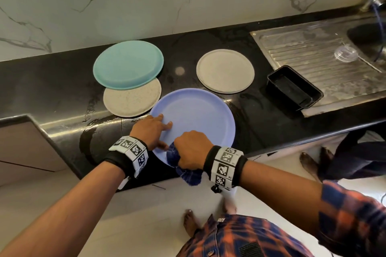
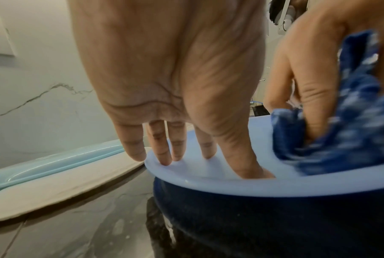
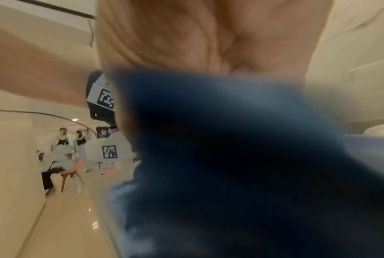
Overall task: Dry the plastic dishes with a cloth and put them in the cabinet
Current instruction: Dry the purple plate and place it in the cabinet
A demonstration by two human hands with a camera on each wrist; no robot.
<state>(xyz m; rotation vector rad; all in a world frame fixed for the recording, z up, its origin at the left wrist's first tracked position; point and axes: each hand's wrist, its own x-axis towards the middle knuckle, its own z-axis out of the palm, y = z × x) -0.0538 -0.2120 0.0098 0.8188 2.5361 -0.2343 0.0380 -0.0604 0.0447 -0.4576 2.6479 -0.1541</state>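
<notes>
A lavender-blue plastic plate lies at the counter's front edge, partly overhanging it. My left hand presses on its left part with straight spread fingers. My right hand grips a bunched dark blue cloth against the plate's near rim. A teal plate overlaps a speckled beige plate to the left. Another beige plate lies behind on the right.
The black stone counter looks wet near the front. A black loaf tin sits at the edge of the steel drainboard, with a clear lid and the sink beyond. Marble wall behind; cabinet front at lower left.
</notes>
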